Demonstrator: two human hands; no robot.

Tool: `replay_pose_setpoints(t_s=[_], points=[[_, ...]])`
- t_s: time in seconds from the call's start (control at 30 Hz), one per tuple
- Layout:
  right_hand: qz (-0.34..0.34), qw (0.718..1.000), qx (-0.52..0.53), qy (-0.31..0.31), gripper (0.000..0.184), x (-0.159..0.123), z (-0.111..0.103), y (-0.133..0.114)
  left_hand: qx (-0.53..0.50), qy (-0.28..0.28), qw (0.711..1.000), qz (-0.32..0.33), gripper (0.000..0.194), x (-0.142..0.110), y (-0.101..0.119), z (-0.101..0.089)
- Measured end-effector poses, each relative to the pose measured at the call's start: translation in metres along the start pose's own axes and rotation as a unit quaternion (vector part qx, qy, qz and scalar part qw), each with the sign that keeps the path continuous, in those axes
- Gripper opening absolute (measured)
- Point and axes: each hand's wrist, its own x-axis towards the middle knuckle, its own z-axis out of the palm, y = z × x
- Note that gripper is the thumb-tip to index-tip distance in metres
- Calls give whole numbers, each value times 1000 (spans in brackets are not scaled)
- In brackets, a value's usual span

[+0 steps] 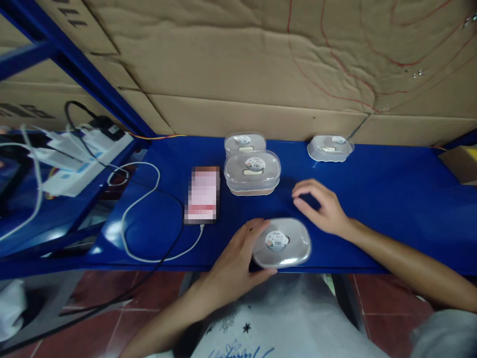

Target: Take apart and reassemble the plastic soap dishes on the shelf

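Observation:
In the head view, my left hand (238, 258) grips the left end of an oval lidded container (300, 242) at the table's front edge. Its thumb lies along the near side and its fingers along the far side. The container has a clear lid with a round printed label. My right hand (322, 206) hovers just beyond and to the right of it. Its fingers curl toward the thumb in a pinch, and nothing shows in it. Farther back stand a similar container with a brownish base (253, 184) and another container (234, 144) behind that.
One more clear-lidded container (330, 149) stands at the back right by the cardboard wall (231, 64). Left of the containers lies a phone (202, 194) on a white cable (124, 233). A power strip (85, 161) full of plugs sits at far left. A cardboard box (462, 164) is at far right.

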Motion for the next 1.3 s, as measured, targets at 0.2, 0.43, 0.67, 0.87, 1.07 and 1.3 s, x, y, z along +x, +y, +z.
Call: replay_pose_setpoints(t_s=[0.2, 0.43, 0.67, 0.87, 1.07, 1.3], points=[[123, 984, -90, -95, 103, 46, 30, 54, 2, -13, 1000, 16, 105, 0, -5, -3], [117, 982, -83, -124, 102, 72, 51, 58, -5, -3, 1000, 26, 103, 1, -7, -2], [152, 977, -117, -88, 99, 52, 5, 104, -9, 2, 1000, 29, 103, 0, -8, -2], [157, 983, -96, -18, 104, 47, -28, 104, -24, 0, 1000, 10, 99, 2, -5, -4], [-23, 994, -82, -76, 56, 42, -21, 13, -51, 21, 998, 18, 97, 2, -4, -4], [-72, 972, -152, -164, 55, 37, -3, 0, -31, 2, 999, 24, 95, 1, -7, -3]])
